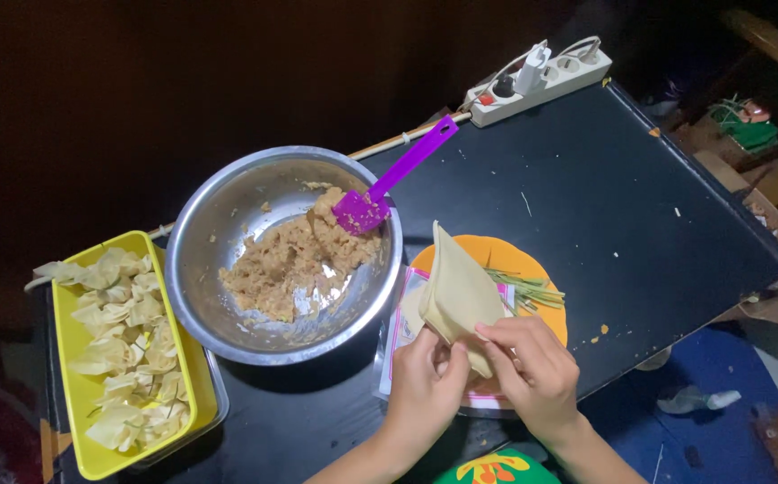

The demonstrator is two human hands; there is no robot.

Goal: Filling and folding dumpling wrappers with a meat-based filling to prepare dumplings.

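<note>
Both hands (pixel 483 376) pinch wrapper (pixel 459 296); bowl (pixel 219 215) holds filling (pixel 295 264).

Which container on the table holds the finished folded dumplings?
The yellow rectangular tray at the left edge; the round steel bowl beside it holds loose filling and a purple spatula.

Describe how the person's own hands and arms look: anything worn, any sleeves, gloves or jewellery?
Both the left hand and right hand are bare: no gloves, rings or watch visible. The forearms show no sleeves. Fingernails look short and unpainted.
</note>
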